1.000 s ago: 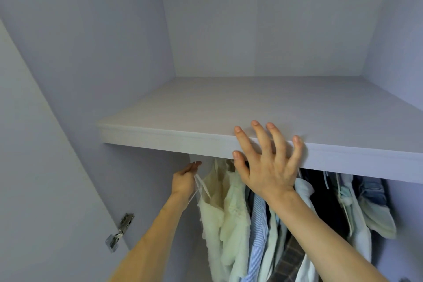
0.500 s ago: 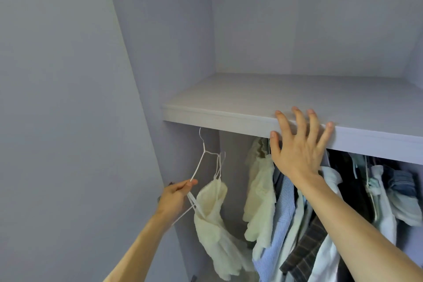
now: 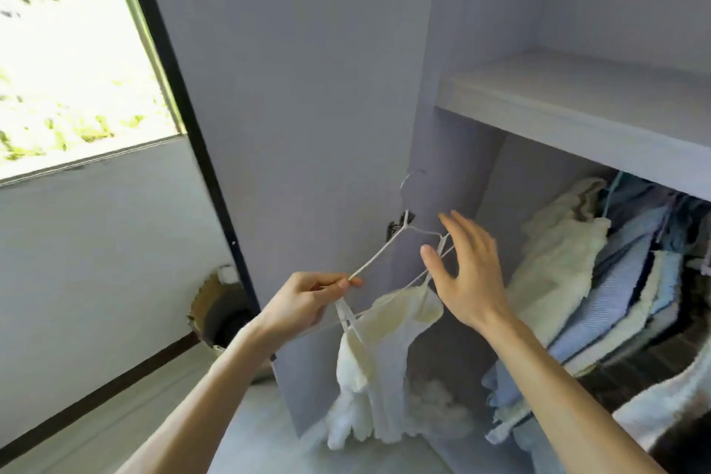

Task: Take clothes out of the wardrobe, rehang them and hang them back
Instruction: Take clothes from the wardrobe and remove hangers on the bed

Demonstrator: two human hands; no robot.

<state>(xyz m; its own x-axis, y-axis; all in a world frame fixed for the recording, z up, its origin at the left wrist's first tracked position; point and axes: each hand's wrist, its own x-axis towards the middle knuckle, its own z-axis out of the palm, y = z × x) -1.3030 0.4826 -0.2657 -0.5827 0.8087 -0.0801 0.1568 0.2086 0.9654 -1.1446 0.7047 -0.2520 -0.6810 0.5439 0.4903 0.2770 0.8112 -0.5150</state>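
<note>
Lilac wardrobe point(image 3: 481, 31) panels and an open door point(image 3: 307, 88) fill the view. One garment is out: the cream camisole point(image 3: 384, 335) hangs on a white hanger point(image 3: 377, 252) before the door, clear of the other clothes point(image 3: 569, 273) inside. The left hand point(image 3: 304, 300) pinches the hanger's near end between thumb and fingers. The right hand point(image 3: 469, 273) is spread and empty beside the far strap. Rehanging and returning remain. Half a second earlier that right hand lay on the shelf point(image 3: 577, 81) edge, with the hanger just beneath.
</note>
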